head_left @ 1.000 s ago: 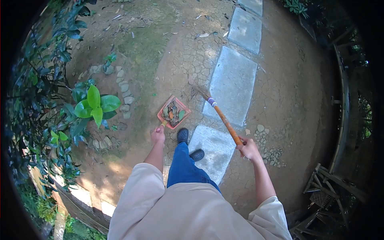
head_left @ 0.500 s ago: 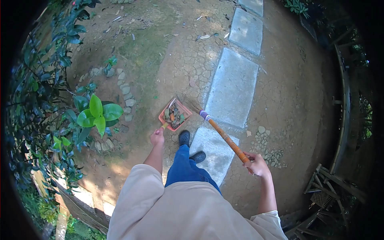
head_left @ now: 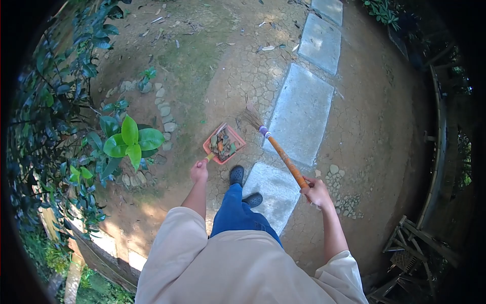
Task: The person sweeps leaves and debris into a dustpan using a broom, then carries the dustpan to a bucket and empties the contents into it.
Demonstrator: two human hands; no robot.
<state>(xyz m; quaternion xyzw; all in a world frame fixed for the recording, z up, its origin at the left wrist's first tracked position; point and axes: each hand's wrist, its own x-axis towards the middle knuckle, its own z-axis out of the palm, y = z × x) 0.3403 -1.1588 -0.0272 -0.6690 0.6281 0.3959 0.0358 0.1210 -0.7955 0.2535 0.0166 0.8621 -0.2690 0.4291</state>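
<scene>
At eleven o'clock from the person's feet, the left hand [head_left: 199, 171] is gripping the yellowish handle of an orange-pink dustpan [head_left: 240, 148], its fingers closing narrowly round it. The dustpan is holding brown leaves and debris [head_left: 220, 144] (a green leaf is showing among them). The right hand [head_left: 316, 193], at two o'clock from the feet, is clasping the orange-brown handle of a broom [head_left: 284, 158], which is slanting toward eleven o'clock. Below its purple-and-white binding, the bristles [head_left: 253, 119] are fanning out at one to two o'clock from the dustpan, near its rim but apart; whether they are touching the soil [head_left: 223, 96], I cannot tell. One dark clog [head_left: 236, 175] is resting on the soil, the other on the nearest concrete slab [head_left: 276, 190]. Farther slabs are running toward one o'clock, while a leafy shrub [head_left: 130, 143] is spreading at ten o'clock.
</scene>
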